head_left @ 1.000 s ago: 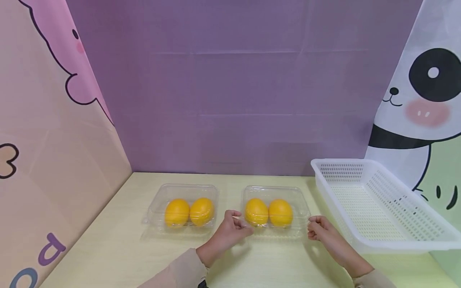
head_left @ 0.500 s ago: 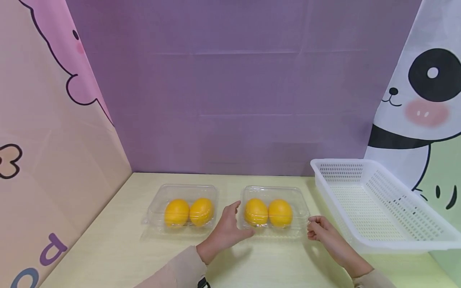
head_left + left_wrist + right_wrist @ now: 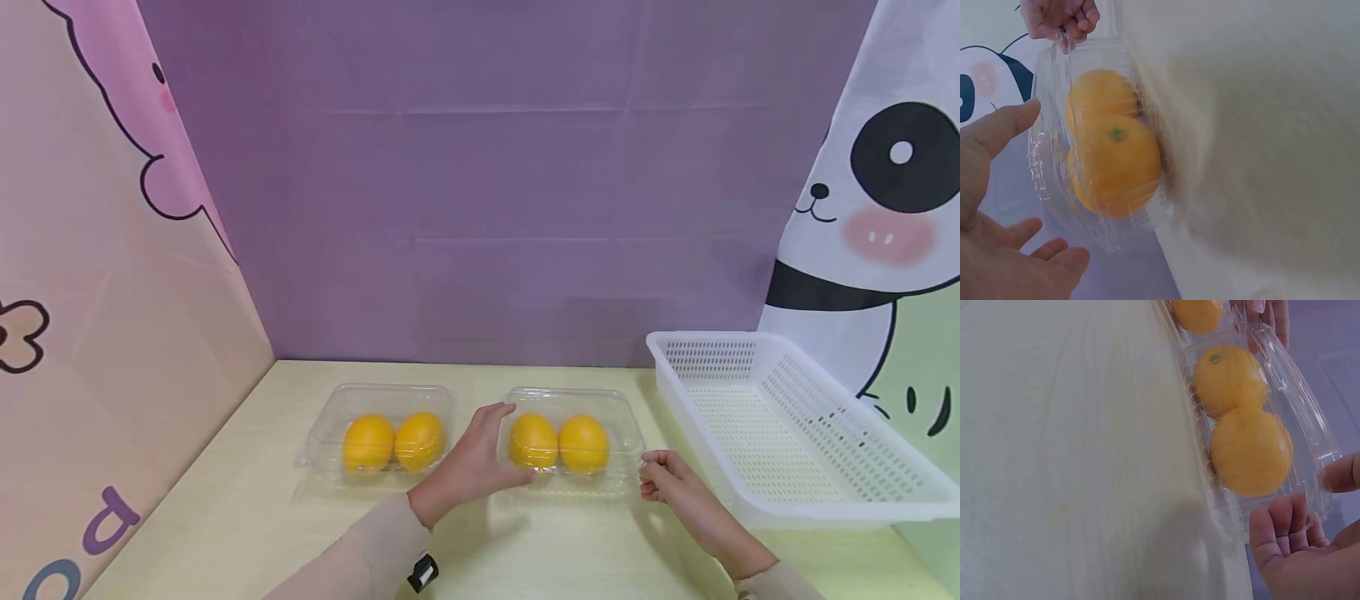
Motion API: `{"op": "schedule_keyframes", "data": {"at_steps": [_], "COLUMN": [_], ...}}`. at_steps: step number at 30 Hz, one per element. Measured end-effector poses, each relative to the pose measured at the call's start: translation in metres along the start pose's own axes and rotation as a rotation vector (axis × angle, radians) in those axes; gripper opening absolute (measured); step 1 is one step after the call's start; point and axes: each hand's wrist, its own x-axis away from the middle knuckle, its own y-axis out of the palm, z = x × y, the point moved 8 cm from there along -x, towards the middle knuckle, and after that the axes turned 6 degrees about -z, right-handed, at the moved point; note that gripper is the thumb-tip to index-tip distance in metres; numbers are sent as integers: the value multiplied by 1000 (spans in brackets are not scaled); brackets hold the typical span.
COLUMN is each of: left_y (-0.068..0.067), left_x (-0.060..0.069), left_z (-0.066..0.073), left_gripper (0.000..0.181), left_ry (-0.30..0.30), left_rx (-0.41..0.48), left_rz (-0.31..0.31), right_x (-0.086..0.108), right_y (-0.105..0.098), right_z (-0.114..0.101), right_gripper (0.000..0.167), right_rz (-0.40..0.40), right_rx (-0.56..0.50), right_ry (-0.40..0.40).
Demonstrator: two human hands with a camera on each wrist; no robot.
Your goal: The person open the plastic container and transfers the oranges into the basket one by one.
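On the clear box [image 3: 566, 390], pinch of right hand [image 3: 670, 477]; left hand [image 3: 474, 461] spread, empty; green stem mark [image 3: 1117, 134], wrist views only.

A pale table [image 3: 570, 554] carries two clear plastic boxes [image 3: 573, 402] and a white basket [image 3: 757, 442].

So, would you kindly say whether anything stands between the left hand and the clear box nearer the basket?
Nothing visible does: the left hand is spread beside the clear box, and the right hand pinches its opposite edge.
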Motion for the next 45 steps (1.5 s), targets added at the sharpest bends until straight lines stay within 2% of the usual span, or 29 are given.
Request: {"op": "schedule_keyframes", "data": {"at_steps": [7, 22, 35, 45], "left_y": [3, 0, -2, -7], "left_x": [-5, -6, -9, -12], "left_z": [0, 1, 0, 5], "left_gripper": [89, 79, 76, 72], "left_ry": [-20, -8, -16, 6], "left_rx": [-68, -140, -100, -61], "left_rz": [-71, -66, -74, -71], "right_x": [1, 1, 4, 0], "right_y": [0, 0, 0, -1], "right_z": [0, -1, -1, 2], "right_gripper": [37, 36, 40, 39], "right_rz": [-2, 6, 2, 1], "right_rx": [-7, -12, -26, -4], "right_ry": [14, 13, 25, -10]}}
